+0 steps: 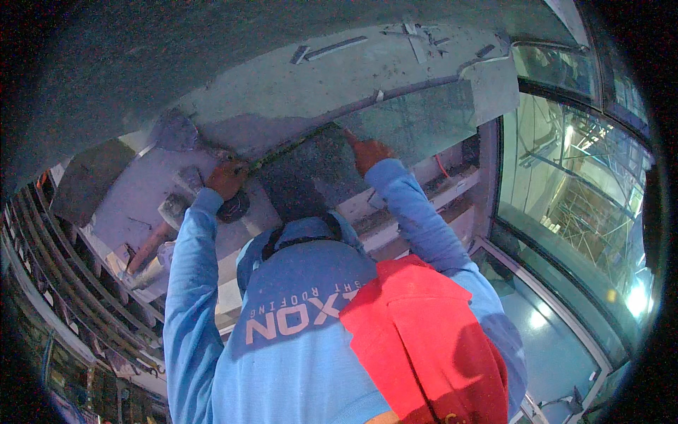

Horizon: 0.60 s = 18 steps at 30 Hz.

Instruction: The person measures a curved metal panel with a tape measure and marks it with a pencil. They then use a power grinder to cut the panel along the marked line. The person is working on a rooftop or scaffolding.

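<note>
My left hand [227,177] is closed around the left end of a narrow yellow-green strip, apparently a tape measure [286,150], at the upper centre. A dark rounded object [234,208] shows just below that hand. The strip runs right along the edge of a grey sheet [318,169]. Near its right end my right hand [373,152] stretches out its index finger, the other fingers curled. I see nothing held in it. A hammer [152,246] with a wooden handle lies left of my left forearm. A grey, trowel-like blade [174,132] lies beyond my left hand.
A pale ledge [282,99] extends beyond my hands, with offcut-like strips [332,48] on it. A brownish flat piece [93,182] lies at left. Curved metal bars [63,261] line the left side. At right stands a framed glass pane [572,177]. Red cloth [424,332] hangs over my chest.
</note>
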Available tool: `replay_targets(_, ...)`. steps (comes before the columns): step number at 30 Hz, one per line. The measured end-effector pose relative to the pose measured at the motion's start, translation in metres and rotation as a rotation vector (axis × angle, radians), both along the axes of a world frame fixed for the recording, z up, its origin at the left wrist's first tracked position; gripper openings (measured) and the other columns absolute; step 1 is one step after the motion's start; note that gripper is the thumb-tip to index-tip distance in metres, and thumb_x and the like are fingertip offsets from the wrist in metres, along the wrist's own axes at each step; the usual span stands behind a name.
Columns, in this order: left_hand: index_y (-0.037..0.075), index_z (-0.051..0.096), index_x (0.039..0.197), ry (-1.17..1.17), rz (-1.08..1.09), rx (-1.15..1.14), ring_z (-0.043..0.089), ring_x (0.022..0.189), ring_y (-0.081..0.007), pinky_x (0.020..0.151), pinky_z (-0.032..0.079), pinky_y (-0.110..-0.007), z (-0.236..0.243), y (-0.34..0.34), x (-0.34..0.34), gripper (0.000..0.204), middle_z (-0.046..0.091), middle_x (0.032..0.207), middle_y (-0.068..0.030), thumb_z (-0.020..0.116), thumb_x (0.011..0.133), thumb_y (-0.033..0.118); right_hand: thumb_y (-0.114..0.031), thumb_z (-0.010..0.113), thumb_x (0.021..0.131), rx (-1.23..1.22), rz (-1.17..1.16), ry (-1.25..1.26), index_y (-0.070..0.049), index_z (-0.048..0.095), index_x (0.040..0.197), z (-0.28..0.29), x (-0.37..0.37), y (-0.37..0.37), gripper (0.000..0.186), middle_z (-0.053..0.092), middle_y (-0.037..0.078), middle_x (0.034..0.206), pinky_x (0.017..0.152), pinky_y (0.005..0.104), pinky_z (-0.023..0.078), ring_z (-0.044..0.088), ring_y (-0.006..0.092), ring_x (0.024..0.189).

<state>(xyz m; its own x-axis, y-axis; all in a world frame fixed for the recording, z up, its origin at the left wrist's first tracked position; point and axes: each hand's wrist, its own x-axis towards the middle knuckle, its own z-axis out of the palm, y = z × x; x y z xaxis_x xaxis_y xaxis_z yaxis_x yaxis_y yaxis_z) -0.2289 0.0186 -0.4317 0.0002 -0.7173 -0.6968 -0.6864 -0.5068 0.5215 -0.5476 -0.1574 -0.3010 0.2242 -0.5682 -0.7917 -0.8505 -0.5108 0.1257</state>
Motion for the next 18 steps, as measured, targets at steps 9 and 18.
replay_targets(9,0.004,0.062,0.116,0.024,-0.049,-0.191,0.054,0.116,-0.0374,0.101,0.042,-0.042,-0.013,0.003,0.001,0.041,0.054,0.129,-0.0208,0.053,0.09,0.035,-0.004,0.044,0.088,-0.105,-0.016,-0.055,-0.027,0.025,0.148,0.004,0.002,0.015,0.067,0.065,0.021,0.105,0.081,0.0484,0.053,0.065,0.0371,0.095)
replay_targets(18,0.004,0.065,0.11,0.14,-0.104,-0.057,0.055,0.108,-0.04,0.098,0.042,-0.045,-0.012,-0.002,0.006,0.036,0.059,0.115,-0.0223,0.054,0.09,0.032,-0.013,0.046,0.091,-0.062,-0.105,-0.194,-0.024,0.029,0.146,0.007,-0.001,0.022,0.059,0.065,0.022,0.102,0.075,0.05,0.055,0.066,0.038,0.09)
